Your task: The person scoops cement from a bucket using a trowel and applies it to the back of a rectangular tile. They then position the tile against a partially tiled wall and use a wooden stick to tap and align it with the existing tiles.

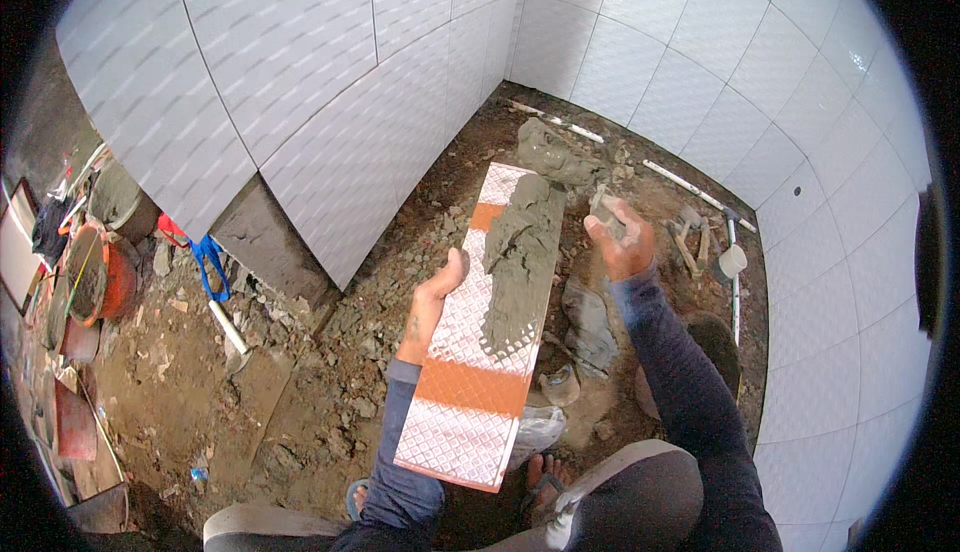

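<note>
tile (470, 362): long rectangular, face down, waffle-pattern back w/ orange bands; lies along left forearm, reaches from lap out past left hand.
handling: stiff, brittle, prob. heavy w/ wet mortar (520, 257) on far half; top-heavy. Best grip = long edges, support under the middle.
left hand (437, 297): fingers curled round tile's left edge, thumb up, holding it.
right hand (620, 237): closed round small mortar-caked tool, type unclear, just right of the tile.
around: mortar heap (555, 152) beyond both hands; hammer (690, 237) right of right hand; tiled walls (330, 82) close in; rubble floor (300, 372) left, buckets (100, 272) far left.
</note>
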Tool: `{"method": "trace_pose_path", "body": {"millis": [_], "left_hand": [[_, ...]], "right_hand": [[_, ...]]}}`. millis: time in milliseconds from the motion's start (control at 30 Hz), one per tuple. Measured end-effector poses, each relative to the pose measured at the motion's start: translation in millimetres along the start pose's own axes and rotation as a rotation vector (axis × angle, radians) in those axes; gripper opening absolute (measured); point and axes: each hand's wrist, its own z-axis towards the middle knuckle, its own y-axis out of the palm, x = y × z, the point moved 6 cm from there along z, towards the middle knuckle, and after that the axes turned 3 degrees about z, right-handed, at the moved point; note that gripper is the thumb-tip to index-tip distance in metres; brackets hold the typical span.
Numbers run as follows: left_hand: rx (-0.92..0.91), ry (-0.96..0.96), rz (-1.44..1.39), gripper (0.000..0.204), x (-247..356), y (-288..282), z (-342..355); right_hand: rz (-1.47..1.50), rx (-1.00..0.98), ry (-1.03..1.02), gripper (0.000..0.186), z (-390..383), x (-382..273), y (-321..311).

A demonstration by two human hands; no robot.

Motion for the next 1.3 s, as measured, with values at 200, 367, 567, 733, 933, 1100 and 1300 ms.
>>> {"method": "trace_pose_path", "body": {"millis": [200,367,567,733,933,1100,1300], "left_hand": [[0.04,0.188,0.136,0.043,-23.1,-45.4,25.9],[0.007,0.092,0.08,0.044,-35.2,-56.5,26.6],[-0.037,0.018,-0.101,0.051,-4.2,-14.4,0.5],[0.146,0.217,0.274,0.053,-6.9,-49.2,15.0],[-0.02,0.107,-0.012,0.051,-32.6,-59.4,41.0],[0.02,0.196,0.171,0.048,-33.6,-52.9,31.9],[0.057,0.223,0.15,0.051,1.5,-45.3,13.0]], "right_hand": [[-0.335,-0.077,-0.15,0.032,-0.4,-2.4,-11.2],[-0.294,-0.082,-0.479,0.033,-20.2,-15.9,-12.0],[-0.355,-0.309,-0.243,0.033,-65.2,-40.8,-48.5],[0.111,-0.344,0.105,0.039,-84.9,-48.2,-41.9],[0.088,-0.182,0.021,0.036,-42.4,-43.1,21.5],[0.054,-0.311,-0.036,0.031,-70.0,-48.7,27.9],[-0.069,-0.259,-0.22,0.034,-110.2,-76.3,19.6]]}}
